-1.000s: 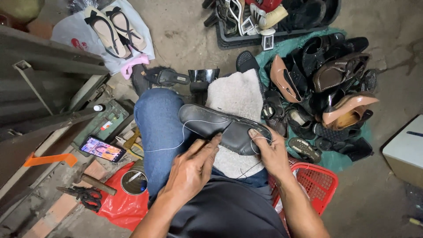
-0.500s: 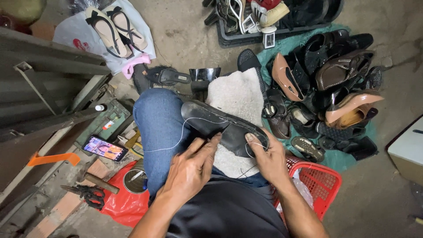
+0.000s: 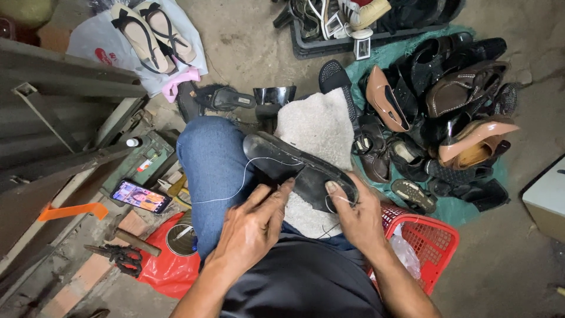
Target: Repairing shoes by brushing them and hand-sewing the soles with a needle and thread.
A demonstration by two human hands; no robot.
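Since the earlier frame, left hand shifted up-left, fingers extended beside the black shoe, pulling white thread taut across the knee. Right hand clamps the shoe's heel end, sole up on the lap. Just right of that grip: red basket holding a clear bag. Farther ahead: black tray full of shoes.

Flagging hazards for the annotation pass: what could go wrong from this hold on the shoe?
1. The white thread loops slack over the knee, so it may snag or tangle.
2. The black shoe lies across the lap, steadied by the left hand and right hand; it could slip off.
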